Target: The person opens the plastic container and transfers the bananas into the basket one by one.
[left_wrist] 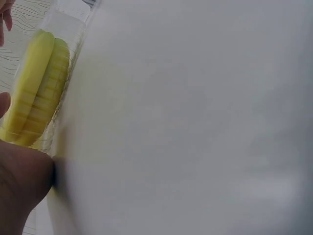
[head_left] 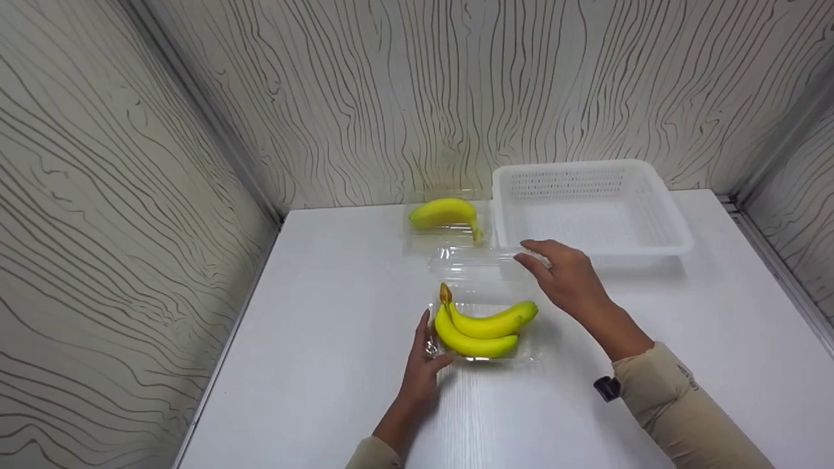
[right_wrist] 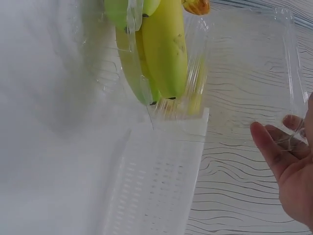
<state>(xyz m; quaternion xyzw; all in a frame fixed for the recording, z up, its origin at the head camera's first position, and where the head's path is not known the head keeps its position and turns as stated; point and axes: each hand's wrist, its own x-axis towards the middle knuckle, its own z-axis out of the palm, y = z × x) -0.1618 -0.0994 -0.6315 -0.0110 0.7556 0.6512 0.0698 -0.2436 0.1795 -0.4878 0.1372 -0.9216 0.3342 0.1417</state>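
Note:
A clear plastic clamshell container (head_left: pixel 479 359) sits near the middle of the table with its lid (head_left: pixel 466 264) raised on the far side. Yellow bananas (head_left: pixel 479 344) with greenish tips lie in its base, joined at a brown stem. My left hand (head_left: pixel 420 370) holds the near left corner of the base, thumb along the front and fingers up the left side. The right hand (head_left: pixel 573 277) pinches the lid's right edge between thumb and fingers, which shows through the clear plastic in the right wrist view (right_wrist: pixel 293 161).
Behind the lid, another clear container (head_left: pixel 423 247) holds a single banana (head_left: pixel 443 210). A white slotted basket (head_left: pixel 681 228) stands at the back right, close to the right hand. Wood-grain panels (head_left: pixel 391 98) rise behind and beside the white table (head_left: pixel 313 326).

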